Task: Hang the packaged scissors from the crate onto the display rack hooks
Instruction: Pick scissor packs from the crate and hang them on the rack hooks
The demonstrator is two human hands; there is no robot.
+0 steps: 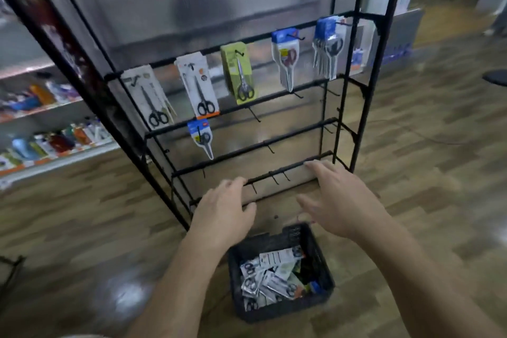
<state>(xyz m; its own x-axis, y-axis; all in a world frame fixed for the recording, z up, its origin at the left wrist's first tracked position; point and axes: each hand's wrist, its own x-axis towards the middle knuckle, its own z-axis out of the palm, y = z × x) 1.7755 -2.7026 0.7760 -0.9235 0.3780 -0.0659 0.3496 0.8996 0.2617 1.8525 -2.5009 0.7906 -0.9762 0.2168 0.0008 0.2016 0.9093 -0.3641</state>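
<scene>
A black wire display rack (354, 90) stands on the floor ahead of me. Several packaged scissors hang on its upper bar, among them a green pack (238, 71) and a blue-topped pack (285, 60). One small blue pack (200, 136) hangs a row lower. On the floor below my arms sits a black crate (323, 269) holding several loose scissor packs (270, 274). My left hand (223, 208) and my right hand (340, 197) hover above the crate, fingers spread, in front of the rack's lowest bar. Neither hand holds anything.
Store shelves (49, 129) with colourful goods run along the left. The floor is wood-patterned planks. A translucent panel stands behind the rack. Bare hooks (270, 147) stick out from the lower bars. A dark round base (495, 77) sits at the far right.
</scene>
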